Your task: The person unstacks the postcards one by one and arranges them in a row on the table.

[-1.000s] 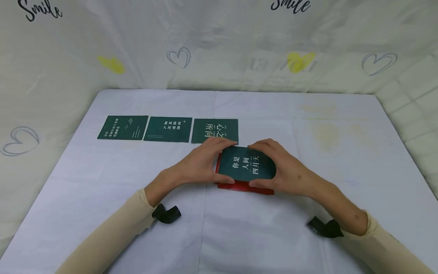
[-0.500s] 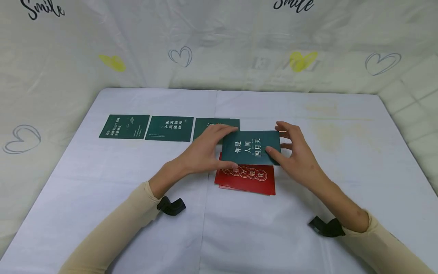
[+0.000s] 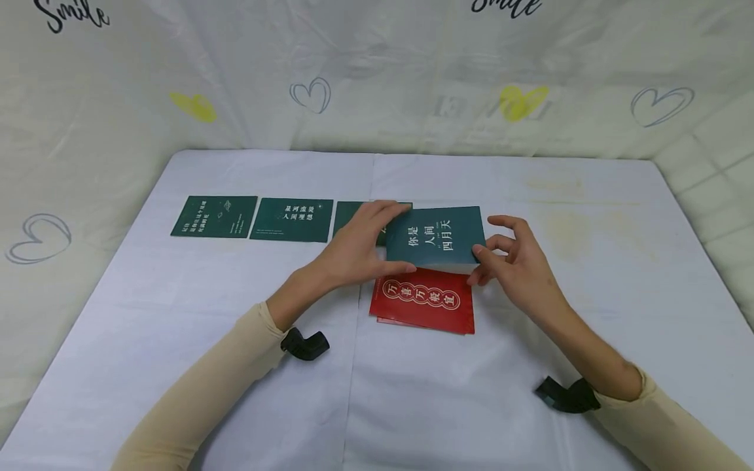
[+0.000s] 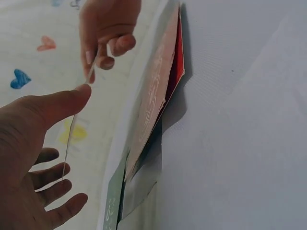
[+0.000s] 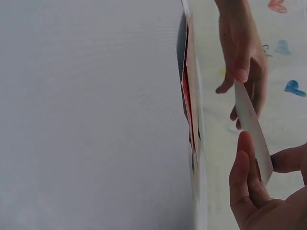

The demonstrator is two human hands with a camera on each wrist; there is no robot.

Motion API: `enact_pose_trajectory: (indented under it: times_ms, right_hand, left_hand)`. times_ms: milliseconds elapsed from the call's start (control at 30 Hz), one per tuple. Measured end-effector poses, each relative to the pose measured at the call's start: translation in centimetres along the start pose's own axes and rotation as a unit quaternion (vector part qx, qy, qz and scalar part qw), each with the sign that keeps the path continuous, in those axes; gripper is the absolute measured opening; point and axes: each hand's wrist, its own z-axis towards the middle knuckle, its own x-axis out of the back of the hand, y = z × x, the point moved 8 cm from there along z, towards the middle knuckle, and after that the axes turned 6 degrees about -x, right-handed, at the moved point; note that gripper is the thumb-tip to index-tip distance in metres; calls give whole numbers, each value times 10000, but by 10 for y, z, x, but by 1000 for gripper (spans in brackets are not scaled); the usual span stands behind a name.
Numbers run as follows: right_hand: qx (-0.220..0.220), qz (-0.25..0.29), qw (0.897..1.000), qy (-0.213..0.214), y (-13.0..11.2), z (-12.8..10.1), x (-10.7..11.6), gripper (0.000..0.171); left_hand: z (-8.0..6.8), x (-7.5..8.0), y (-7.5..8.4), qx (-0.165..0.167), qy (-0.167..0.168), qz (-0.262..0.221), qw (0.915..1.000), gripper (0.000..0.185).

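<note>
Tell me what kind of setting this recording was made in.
Most likely a makeshift indoor recording set: a table under a plain white cloth, hemmed in by a draped backdrop printed with hearts and "Smile". Both hands hold a green card above red cards, beside a row of green cards.

The third green card (image 3: 347, 216) lies mostly hidden — under the left hand (image 3: 359, 248) and the held card (image 3: 436, 237).

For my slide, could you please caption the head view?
Both hands hold a green card above red cards.
</note>
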Motion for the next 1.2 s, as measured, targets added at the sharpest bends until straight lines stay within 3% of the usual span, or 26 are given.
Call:
enact_pose_trajectory:
  times_ms: [500, 700, 933, 1200]
  right_hand:
    - [231, 570, 9980, 133, 3, 1, 6, 49]
    - [323, 789, 9957, 370, 3, 6, 14, 50]
    - [68, 1074, 9923, 610, 12, 14, 22, 49]
    - [-184, 1014, 9925, 653, 21, 22, 29, 49]
  left_hand:
    - [12, -1, -1, -55, 127, -251, 9996, 92]
    - [16, -2, -6, 269, 256, -388, 9986, 91]
    - [19, -3, -11, 727, 505, -480, 9949, 85]
    - [22, -15, -13, 1075, 289, -650, 9917, 66]
